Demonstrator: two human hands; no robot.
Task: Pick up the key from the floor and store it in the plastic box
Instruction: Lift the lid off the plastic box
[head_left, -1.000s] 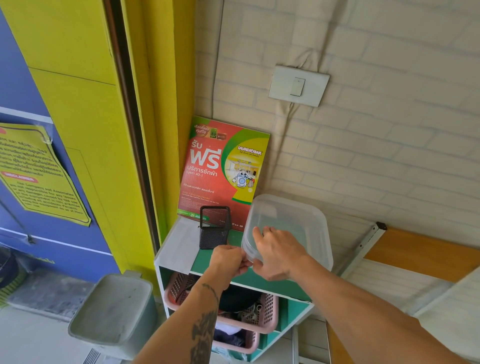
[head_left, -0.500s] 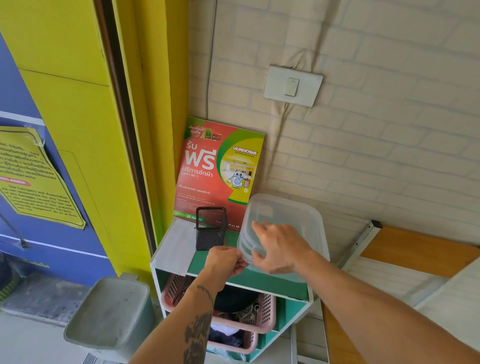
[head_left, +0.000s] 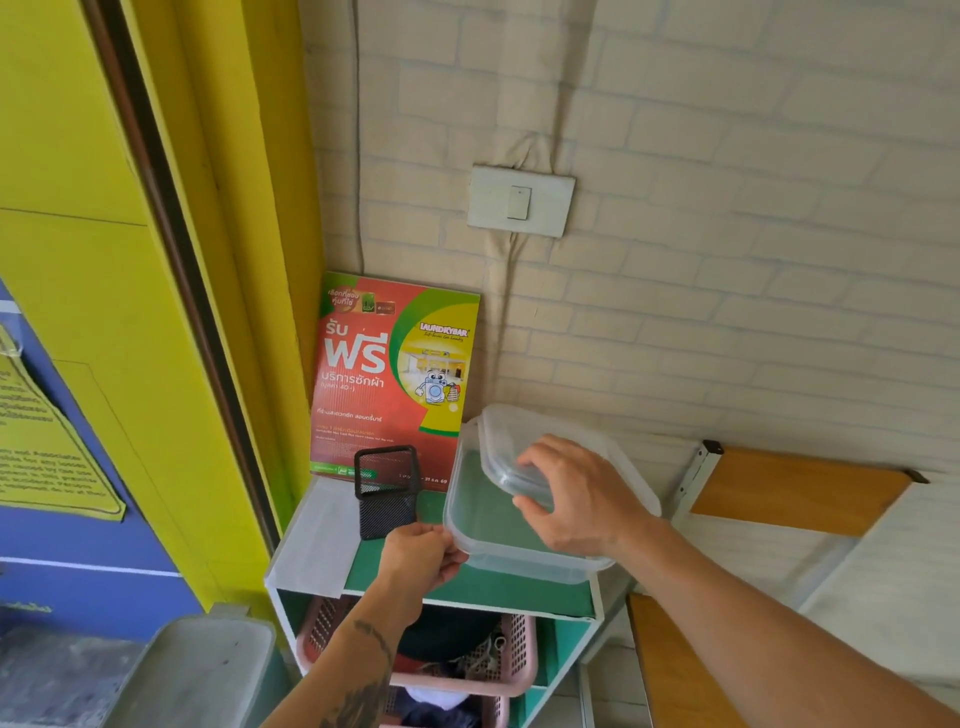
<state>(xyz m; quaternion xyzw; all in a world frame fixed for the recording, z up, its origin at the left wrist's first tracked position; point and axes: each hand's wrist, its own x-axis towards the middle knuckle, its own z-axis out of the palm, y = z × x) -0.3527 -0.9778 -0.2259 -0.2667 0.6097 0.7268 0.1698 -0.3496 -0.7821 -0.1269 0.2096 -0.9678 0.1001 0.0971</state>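
Observation:
A clear plastic box (head_left: 480, 525) stands on the green top of a small shelf unit (head_left: 322, 545). My right hand (head_left: 576, 499) grips its clear lid (head_left: 506, 441) from above and holds it raised and shifted toward the back right, so the box's left part is uncovered. My left hand (head_left: 421, 561) is curled shut at the box's front left corner, fingertips pinching the rim. The key is not visible; I cannot tell whether it is inside the left hand. The uncovered part of the box looks empty.
A black mesh pen holder (head_left: 387, 491) stands just left of the box, with a red poster (head_left: 389, 374) behind it against the brick wall. A pink basket (head_left: 519, 654) sits in the shelf below. A grey bin (head_left: 197, 670) is at lower left, wooden boards (head_left: 795, 488) at right.
The lid has come off the box's front left edge and been lifted toward the back right by my right hand. My left hand has stayed at the corner.

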